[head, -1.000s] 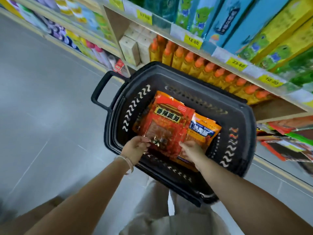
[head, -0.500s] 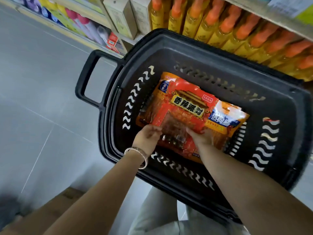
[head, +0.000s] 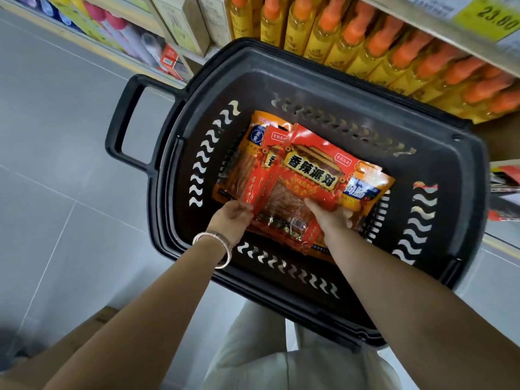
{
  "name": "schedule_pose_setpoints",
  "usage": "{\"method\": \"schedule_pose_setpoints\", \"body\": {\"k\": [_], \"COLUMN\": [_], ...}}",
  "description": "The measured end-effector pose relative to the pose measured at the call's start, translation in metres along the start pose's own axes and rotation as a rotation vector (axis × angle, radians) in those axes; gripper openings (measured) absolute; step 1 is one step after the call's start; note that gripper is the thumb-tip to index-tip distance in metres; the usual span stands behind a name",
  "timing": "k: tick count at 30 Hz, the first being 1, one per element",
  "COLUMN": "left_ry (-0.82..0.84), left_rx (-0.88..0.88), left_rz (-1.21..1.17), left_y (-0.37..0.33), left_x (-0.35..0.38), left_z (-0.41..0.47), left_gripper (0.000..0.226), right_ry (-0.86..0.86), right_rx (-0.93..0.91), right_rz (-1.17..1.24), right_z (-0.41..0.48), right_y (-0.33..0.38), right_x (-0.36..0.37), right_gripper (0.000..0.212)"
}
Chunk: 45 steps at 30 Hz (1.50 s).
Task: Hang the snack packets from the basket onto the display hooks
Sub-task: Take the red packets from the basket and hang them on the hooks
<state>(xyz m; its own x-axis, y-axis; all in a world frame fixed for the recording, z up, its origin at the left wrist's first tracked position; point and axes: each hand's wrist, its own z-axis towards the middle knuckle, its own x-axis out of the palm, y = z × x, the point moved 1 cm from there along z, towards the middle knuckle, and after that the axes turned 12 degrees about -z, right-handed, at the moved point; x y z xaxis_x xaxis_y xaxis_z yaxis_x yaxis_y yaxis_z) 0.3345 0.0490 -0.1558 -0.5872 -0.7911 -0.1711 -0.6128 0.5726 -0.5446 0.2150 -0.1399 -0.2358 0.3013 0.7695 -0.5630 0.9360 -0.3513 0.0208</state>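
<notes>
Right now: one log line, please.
phase: pickup | left hand: grips red packets | right hand: grips red packets | location: in basket

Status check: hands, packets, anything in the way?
Left hand and right hand both grip the red packets at the near edge. Packets lie in the basket, atop orange packets. Nothing over them; hooks not in view.

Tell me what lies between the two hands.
In the head view, the red snack packets fill the gap between the left hand and the right hand.
</notes>
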Motion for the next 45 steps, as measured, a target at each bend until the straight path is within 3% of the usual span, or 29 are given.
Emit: {"method": "schedule_pose_setpoints", "body": {"k": [5,8,13,18,20,22,23,25,27,31,38,41,45], "left_ry": [-0.004,-0.008,-0.105,-0.027,0.071,0.063,0.000,-0.139,-0.209,-0.227,-0.185,-0.167,-0.144], "left_rx": [0.015,0.012,0.054,-0.066,-0.149,-0.128,-0.093,-0.042,-0.005,-0.024,-0.039,-0.070,-0.072], "left_rz": [-0.003,-0.019,-0.087,-0.201,-0.249,-0.296,-0.286,-0.215,-0.143,-0.088,-0.128,-0.166,-0.172], "left_y": [0.001,0.001,-0.002,-0.013,-0.013,-0.009,-0.007,-0.003,-0.001,0.006,0.005,-0.003,-0.021], "left_x": [0.000,0.000,-0.003,-0.007,-0.009,-0.008,-0.009,-0.010,-0.010,-0.012,-0.009,-0.010,-0.012], "left_z": [0.003,0.002,0.000,-0.006,-0.004,-0.002,0.000,0.003,0.004,0.011,0.012,0.008,-0.007], "left_gripper": [0.010,0.011,0.020,0.077,0.074,0.043,0.029,0.018,0.015,0.017,0.016,0.015,0.015], "right_ry": [0.026,-0.016,0.102,0.458,0.561,0.481,0.363,0.104,-0.043,-0.097,-0.246,-0.222,-0.110], "right_rx": [0.084,-0.132,-0.404,-0.436,-0.423,-0.393,-0.386,-0.399,-0.345,-0.150,-0.048,-0.022,-0.136], "right_rz": [0.143,0.199,0.277,0.234,0.116,0.000,-0.011,0.079,0.119,-0.076,-0.107,0.196,0.480], "right_z": [-0.002,-0.005,-0.037,-0.074,-0.082,-0.079,-0.073,-0.057,-0.041,-0.013,0.002,0.004,-0.016], "right_y": [-0.003,-0.014,-0.016,-0.007,-0.003,0.006,0.012,0.022,0.028,0.033,0.026,0.004,-0.025], "right_x": [0.015,0.006,-0.038,-0.057,-0.046,-0.034,-0.028,-0.020,-0.012,0.015,0.021,0.005,-0.033], "right_gripper": [0.105,0.068,0.042,0.053,0.071,0.071,0.059,0.039,0.031,0.094,0.094,0.084,0.069]}}
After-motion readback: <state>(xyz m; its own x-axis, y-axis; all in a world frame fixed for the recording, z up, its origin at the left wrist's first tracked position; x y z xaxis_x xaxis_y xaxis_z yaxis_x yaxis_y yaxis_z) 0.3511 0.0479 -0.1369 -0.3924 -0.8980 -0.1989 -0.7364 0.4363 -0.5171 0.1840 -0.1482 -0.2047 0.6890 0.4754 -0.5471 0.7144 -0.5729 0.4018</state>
